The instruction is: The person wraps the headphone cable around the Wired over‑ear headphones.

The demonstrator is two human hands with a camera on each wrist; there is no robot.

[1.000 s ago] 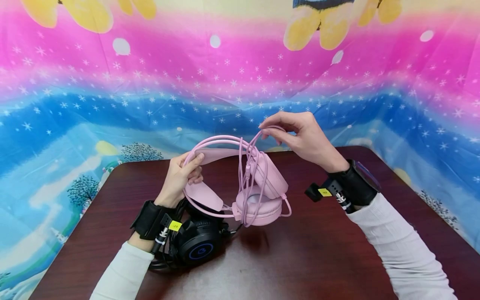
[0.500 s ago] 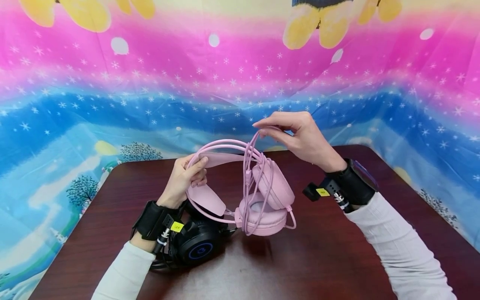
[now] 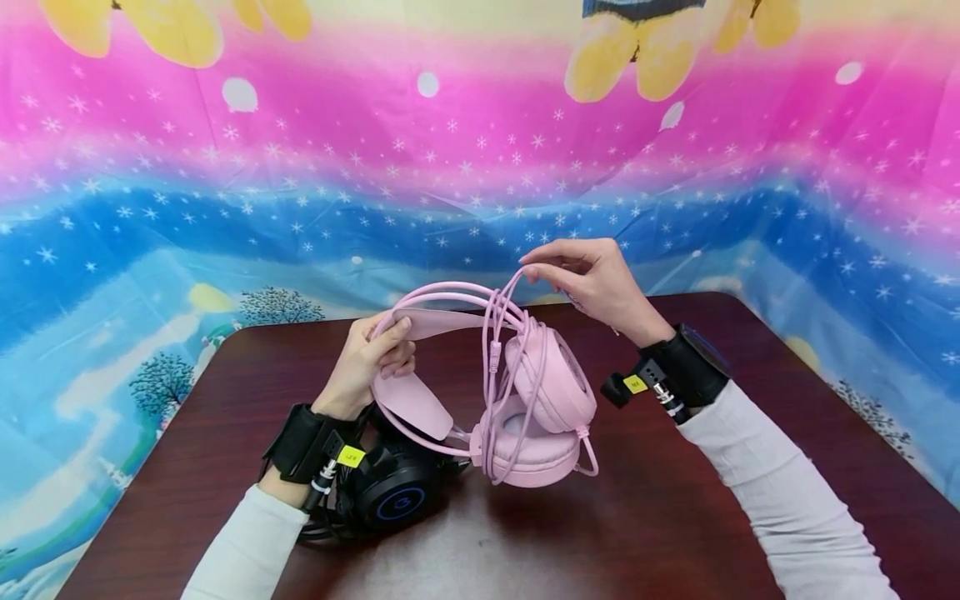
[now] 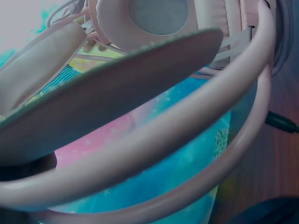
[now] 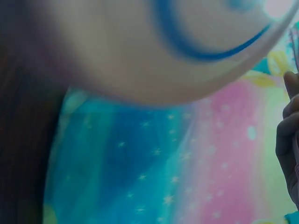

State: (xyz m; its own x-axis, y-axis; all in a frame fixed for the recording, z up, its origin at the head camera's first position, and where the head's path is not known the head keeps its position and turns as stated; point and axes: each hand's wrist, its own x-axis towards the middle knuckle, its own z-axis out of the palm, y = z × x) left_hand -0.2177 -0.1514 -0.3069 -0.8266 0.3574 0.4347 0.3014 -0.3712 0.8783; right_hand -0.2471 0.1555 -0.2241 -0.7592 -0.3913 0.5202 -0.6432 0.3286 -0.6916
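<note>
1. Left hand [image 3: 365, 360]: bare, with a black wrist strap [image 3: 298, 442] carrying a small camera mount and a yellow tag [image 3: 349, 456], lower left.
2. Right hand [image 3: 596, 286]: bare, same black strap [image 3: 686, 362] and yellow tag [image 3: 635, 384].
3. Both sleeves [image 3: 780, 487] are white and long.

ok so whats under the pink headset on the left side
A black headset with a blue ring on its earcup lies on the table, below the pink headset and the left hand. Its band and far earcup are covered by the wrist and pink band.
</note>
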